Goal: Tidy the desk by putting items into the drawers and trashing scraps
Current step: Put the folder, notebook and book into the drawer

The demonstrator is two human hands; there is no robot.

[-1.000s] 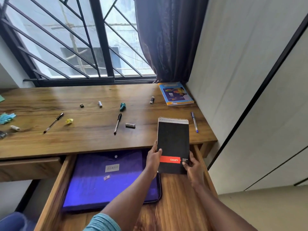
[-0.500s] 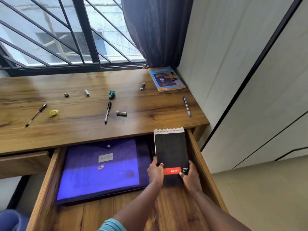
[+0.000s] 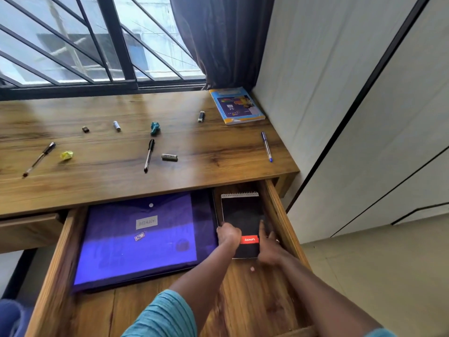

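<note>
1. Step in hand: stowing the black spiral notepad [image 3: 240,220]. It lies flat in the right end of the open drawer [image 3: 279,215], spiral edge toward the back. It sits just beside the purple document folder [image 3: 145,239] and close to the drawer's right wall.
2. The left hand [image 3: 227,235] has its fingers curled against the notepad's left edge, near the red label, and seems to grip it.
3. The right hand [image 3: 268,246] is blurred. Its fingers look straight and spread, lying on the cover and the right edge, pressing rather than pinching.
4. Judgement: this item is as good as placed; it only needs letting go.
5. Much remains on the tabletop [image 3: 121,183]:
   - a black pen [image 3: 148,155], a blue pen [image 3: 266,146] and a third pen [image 3: 38,159] at the left;
   - a colourful book [image 3: 237,105] in the back corner;
   - a USB stick [image 3: 201,116] and a small cylinder [image 3: 169,157].
6. Scraps for the trash: a yellow crumpled scrap [image 3: 66,155] and a teal crumpled scrap [image 3: 155,128].
7. The next move calls for both hands to come out of the drawer and reach up over the tabletop's front edge. The blue pen is the nearest thing to the right hand, and it is thin, so it wants a fingertip pinch.
</note>
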